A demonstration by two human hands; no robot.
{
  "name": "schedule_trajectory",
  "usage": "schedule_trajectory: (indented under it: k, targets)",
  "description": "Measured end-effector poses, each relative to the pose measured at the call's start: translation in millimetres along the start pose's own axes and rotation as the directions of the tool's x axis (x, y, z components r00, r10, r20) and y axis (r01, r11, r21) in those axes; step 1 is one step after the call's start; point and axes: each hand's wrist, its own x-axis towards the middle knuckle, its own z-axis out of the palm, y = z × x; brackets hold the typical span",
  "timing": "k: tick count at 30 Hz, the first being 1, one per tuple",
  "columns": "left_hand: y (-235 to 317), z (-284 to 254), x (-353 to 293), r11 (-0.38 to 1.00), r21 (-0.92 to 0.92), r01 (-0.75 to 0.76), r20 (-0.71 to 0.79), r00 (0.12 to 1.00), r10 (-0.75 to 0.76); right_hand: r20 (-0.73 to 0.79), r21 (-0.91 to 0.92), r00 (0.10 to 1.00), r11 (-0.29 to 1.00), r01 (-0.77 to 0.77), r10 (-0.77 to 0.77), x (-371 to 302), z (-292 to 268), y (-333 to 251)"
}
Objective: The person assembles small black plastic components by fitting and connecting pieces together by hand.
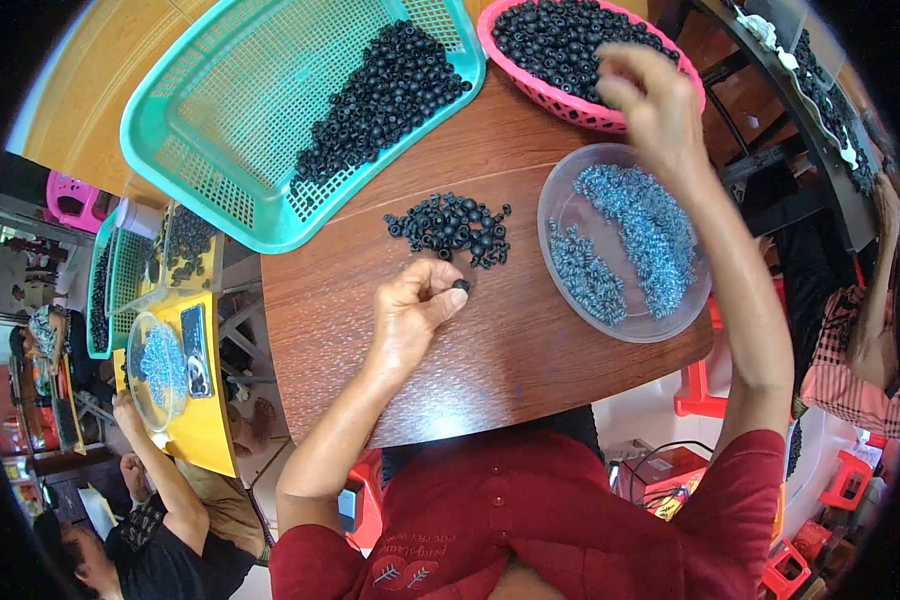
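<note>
Between thumb and forefinger, my left hand (412,305) pinches a small round black part (461,286) above the brown table. Just beyond it lies a loose pile of small black ring-like parts (450,228). My right hand (660,110) hovers over the near right edge of a pink basket (560,107) filled with similar black parts (560,45). Its fingers are bent and blurred, so whether they hold anything is hidden. Below my right forearm, a clear round tub (610,160) carries many small shiny blue pieces (650,240).
A green mesh basket (210,130) with a heap of black parts stands far left on the table (370,400). At left, another person (170,510) works at a yellow table (190,440) with a phone (196,350). Red stools (705,390) stand at right.
</note>
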Motion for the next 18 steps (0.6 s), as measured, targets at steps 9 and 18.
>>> schedule_trajectory:
  k: [9,18]
  targets:
    - [27,15,-34,0.898,-0.418,0.134,0.046,0.991,-0.126,0.409,0.552,0.912,0.791,-0.264,0.019,-121,6,-122]
    - [39,23,-46,0.922,0.245,-0.300,-0.094,0.939,0.331,0.553,0.613,0.765,0.461,-0.642,0.331,-147,6,-140]
